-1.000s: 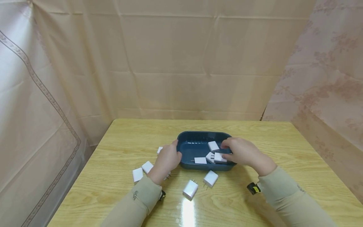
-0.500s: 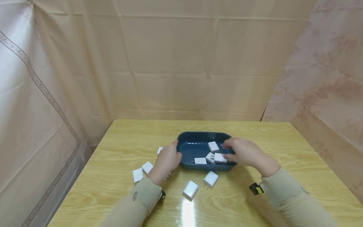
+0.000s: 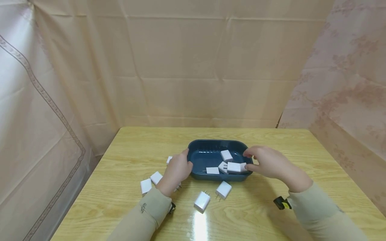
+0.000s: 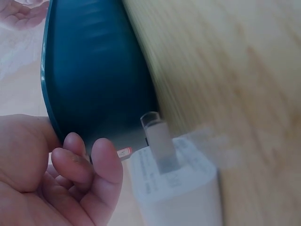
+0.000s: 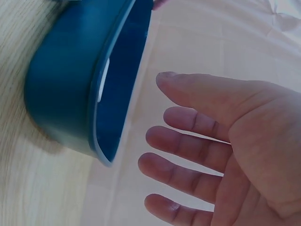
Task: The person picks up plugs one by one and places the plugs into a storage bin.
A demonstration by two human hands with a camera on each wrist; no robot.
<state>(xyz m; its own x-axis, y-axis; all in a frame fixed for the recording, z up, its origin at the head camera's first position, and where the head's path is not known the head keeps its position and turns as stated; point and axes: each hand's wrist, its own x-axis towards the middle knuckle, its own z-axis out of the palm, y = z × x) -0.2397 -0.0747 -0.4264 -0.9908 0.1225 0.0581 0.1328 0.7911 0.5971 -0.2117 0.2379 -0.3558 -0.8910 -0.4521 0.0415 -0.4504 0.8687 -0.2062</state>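
Fingers of the right hand (image 3: 267, 163) were released near the dish (image 3: 211, 177); we could not tell whether the left hand (image 3: 176, 170), half-hiding one white charger (image 3: 169, 160), grasped the dish.

The right hand (image 3: 272, 166) has drawn back toward the tabletop's right edge — its fingertips now at the right end of the blue dish (image 3: 212, 176). A white piece (image 3: 243, 167) by that end, earlier behind the thumb, now shows beside a charger (image 3: 233, 167). The right sleeve (image 3: 324, 209) has shifted rightward too.
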